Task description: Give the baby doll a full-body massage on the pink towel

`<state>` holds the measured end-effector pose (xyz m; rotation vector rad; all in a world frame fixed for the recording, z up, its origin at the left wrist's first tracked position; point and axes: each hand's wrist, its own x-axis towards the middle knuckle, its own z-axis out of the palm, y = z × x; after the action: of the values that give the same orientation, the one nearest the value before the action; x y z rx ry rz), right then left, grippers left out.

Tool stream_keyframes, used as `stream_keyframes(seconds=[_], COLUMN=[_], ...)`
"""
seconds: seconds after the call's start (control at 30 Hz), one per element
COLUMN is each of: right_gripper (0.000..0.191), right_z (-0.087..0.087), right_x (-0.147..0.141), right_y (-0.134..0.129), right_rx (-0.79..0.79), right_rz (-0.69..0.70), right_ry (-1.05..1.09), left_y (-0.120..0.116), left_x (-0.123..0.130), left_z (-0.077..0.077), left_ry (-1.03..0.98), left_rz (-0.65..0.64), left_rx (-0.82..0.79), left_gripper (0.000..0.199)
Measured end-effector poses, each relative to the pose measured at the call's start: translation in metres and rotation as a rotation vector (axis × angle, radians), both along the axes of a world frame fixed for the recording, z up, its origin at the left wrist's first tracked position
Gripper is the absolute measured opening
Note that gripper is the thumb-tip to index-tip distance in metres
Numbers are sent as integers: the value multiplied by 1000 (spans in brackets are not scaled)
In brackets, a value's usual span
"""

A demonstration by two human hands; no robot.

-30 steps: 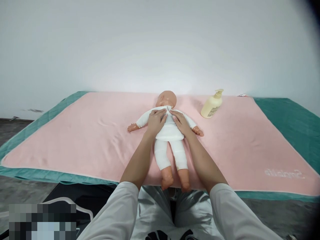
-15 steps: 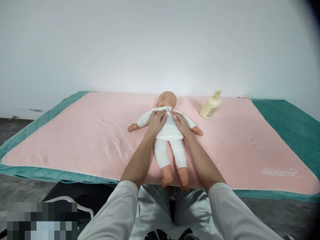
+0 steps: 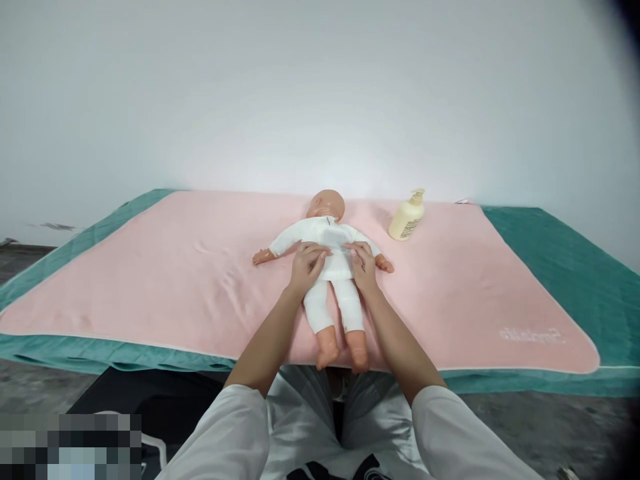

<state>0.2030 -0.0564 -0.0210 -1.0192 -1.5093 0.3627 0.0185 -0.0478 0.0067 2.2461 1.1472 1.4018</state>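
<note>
A baby doll [image 3: 335,267] in a white top and leggings lies stretched out, its head away from me and its arms spread. My left hand [image 3: 307,265] rests at the left side of the doll's belly, fingers bent a little and tips on the white cloth. On the opposite side my right hand [image 3: 363,263] mirrors it, with fingertips on the top as well. Both hands hold nothing, and a gap lies between them. Above them a greyish patch shows on the doll's chest. A cream pump bottle [image 3: 406,219] stands to the doll's right.
Under the doll is a pink mat [image 3: 200,287] with mirrored lettering at its right corner. It lies over a green padded cover [image 3: 575,267] on the table. A white wall [image 3: 320,87] rises behind. Something black [image 3: 140,407] is below the table at left, beside a pixelated area.
Both hands have drawn back from the doll's upper chest down to its belly, and their fingers have bent slightly. The whole view has shifted a little.
</note>
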Motion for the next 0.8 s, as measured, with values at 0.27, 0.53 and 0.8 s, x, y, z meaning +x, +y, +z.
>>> stream_keyframes(seconds=[0.27, 0.53, 0.8], right_gripper=[50, 48, 46], right_z=[-1, 1, -8], right_x=[-2, -3, -4], right_y=[-24, -15, -6], right_rx=[33, -82, -103], right_rz=[62, 184, 148], right_ry=[-49, -25, -29], left_y=[-11, -3, 5], left_x=[-4, -2, -1], left_z=[-5, -3, -9], left_ry=[-3, 75, 71], left_rz=[-141, -240, -249], left_rx=[18, -16, 42], left_gripper=[49, 38, 29])
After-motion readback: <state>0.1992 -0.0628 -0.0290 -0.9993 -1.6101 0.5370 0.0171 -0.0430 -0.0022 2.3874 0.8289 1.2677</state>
